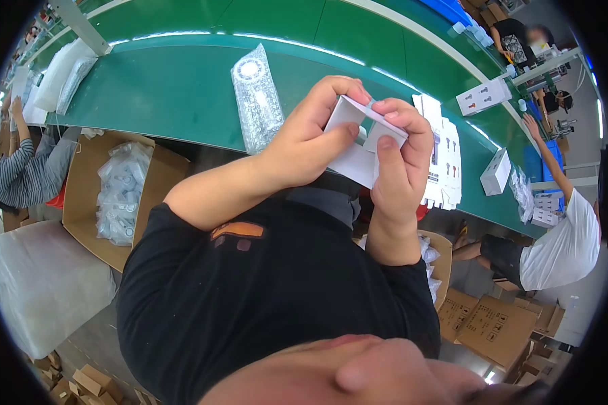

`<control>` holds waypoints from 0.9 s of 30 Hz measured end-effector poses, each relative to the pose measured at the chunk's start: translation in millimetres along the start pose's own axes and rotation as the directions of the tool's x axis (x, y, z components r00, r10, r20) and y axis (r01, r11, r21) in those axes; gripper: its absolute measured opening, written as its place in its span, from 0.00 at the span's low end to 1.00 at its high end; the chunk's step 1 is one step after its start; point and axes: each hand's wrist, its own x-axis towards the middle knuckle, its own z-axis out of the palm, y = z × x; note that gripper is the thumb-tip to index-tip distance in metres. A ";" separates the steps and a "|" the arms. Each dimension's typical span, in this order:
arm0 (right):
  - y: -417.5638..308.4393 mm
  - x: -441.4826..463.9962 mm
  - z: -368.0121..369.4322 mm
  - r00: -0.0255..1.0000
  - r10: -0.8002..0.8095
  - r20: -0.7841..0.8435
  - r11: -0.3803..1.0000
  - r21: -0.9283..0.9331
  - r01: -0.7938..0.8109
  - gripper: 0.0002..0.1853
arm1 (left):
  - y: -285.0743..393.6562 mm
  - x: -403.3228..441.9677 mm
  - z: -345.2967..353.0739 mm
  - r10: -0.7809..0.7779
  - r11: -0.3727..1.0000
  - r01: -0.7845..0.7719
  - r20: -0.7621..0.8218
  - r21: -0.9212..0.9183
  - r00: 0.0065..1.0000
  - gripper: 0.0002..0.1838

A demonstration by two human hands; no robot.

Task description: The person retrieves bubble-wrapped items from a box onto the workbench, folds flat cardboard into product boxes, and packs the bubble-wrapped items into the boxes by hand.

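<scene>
Both hands hold a small white box (353, 164) above the front edge of the green table (175, 88). My left hand (314, 135) grips its left side, thumb pressed on the inner face. On the right side, my right hand (404, 152) has its thumb and fingers round a white flap. The box is open towards me and its inside looks hollow. A bubble-wrapped item (258, 101) lies on the table left of my hands. Flat printed white cartons (450, 162) lie stacked just right of my right hand.
A cardboard box of bagged parts (125, 192) stands at the left, beside a large plastic-wrapped bundle (47, 283). White boxes (496, 172) are on the table at the right. A person in white (564, 236) reaches over the table there; a person in stripes (30, 172) is far left.
</scene>
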 end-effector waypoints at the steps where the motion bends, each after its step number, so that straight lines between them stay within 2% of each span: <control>1: 0.5 0.1 -0.5 1.000 -0.002 0.008 1.000 -0.003 0.002 0.15 | 0.1 -1.1 0.1 0.018 0.998 -0.017 -0.006 0.057 1.000 0.20; 6: 4.9 -1.3 -4.4 1.000 0.006 0.005 1.000 -0.010 -0.006 0.14 | 3.3 -2.8 2.4 0.026 0.978 -0.023 -0.012 0.207 1.000 0.20; 8: 6.6 -1.1 -5.5 1.000 0.006 0.022 1.000 0.026 -0.007 0.13 | 3.6 -4.1 -3.2 0.040 0.947 -0.062 0.075 0.315 0.996 0.26; 9: 7.4 0.7 -8.3 1.000 -0.005 0.025 1.000 0.021 0.005 0.13 | 15.2 0.1 -7.1 0.097 0.915 -0.150 0.157 0.375 0.983 0.31; 10: 7.0 -0.3 -10.5 0.999 0.029 -0.015 0.974 0.225 -0.025 0.12 | 12.4 2.2 -9.0 0.172 0.884 -0.242 0.203 0.400 0.964 0.36; 11: 6.5 0.4 -11.8 0.997 0.069 -0.047 0.906 0.421 -0.043 0.12 | 9.7 4.4 -11.0 0.245 0.844 -0.332 0.248 0.420 0.937 0.42; 12: 4.9 1.9 -14.4 0.997 0.057 -0.047 0.906 0.422 -0.032 0.12 | 7.1 6.6 -12.9 0.316 0.798 -0.419 0.290 0.434 0.903 0.48; 14: -0.7 7.5 -10.9 0.997 0.042 0.066 0.932 0.356 -0.063 0.13 | 1.1 8.1 -17.3 0.425 0.507 -0.533 0.341 0.678 0.839 0.50; 16: -0.4 9.7 -12.1 0.996 0.036 0.078 0.907 0.416 -0.065 0.20 | 19.2 10.1 -19.6 0.444 0.481 -0.521 0.317 0.705 0.838 0.48; 18: 0.1 9.4 -25.6 0.988 0.065 0.138 0.981 0.175 -0.089 0.26 | 28.5 7.3 -21.5 0.263 0.412 -0.520 0.448 0.749 0.854 0.51; 19: -6.5 10.9 -26.4 0.985 0.089 0.151 0.993 0.062 -0.099 0.29 | 27.1 6.1 -17.4 0.262 0.413 -0.517 0.446 0.750 0.856 0.51; 20: -13.0 12.5 -27.3 0.980 0.114 0.163 0.993 -0.051 -0.106 0.31 | 26.9 5.1 -16.2 0.324 0.444 -0.489 0.374 0.751 0.869 0.48; 21: -19.1 16.9 -25.7 0.971 0.121 0.204 0.972 0.172 -0.158 0.29 | 27.0 4.6 -15.7 0.381 0.475 -0.462 0.299 0.749 0.875 0.45; 22: -21.9 19.0 -24.4 0.963 0.119 0.244 0.900 0.384 -0.208 0.28 | 27.9 4.3 -16.2 0.380 0.477 -0.463 0.299 0.747 0.875 0.45; 23: -20.5 19.4 -29.7 0.951 0.179 0.253 0.880 0.390 -0.270 0.28 | 28.4 4.0 -16.2 0.376 0.460 -0.467 0.311 0.755 0.873 0.46; 26: -17.2 15.3 -28.2 0.957 0.104 0.270 0.939 0.291 -0.184 0.30 | 29.5 2.6 -14.6 0.354 0.472 -0.456 0.312 0.754 0.882 0.47; 27: -18.9 13.5 -27.6 0.953 0.151 0.263 0.919 0.318 -0.233 0.29 | 30.7 2.0 -15.4 0.335 0.500 -0.440 0.302 0.746 0.892 0.47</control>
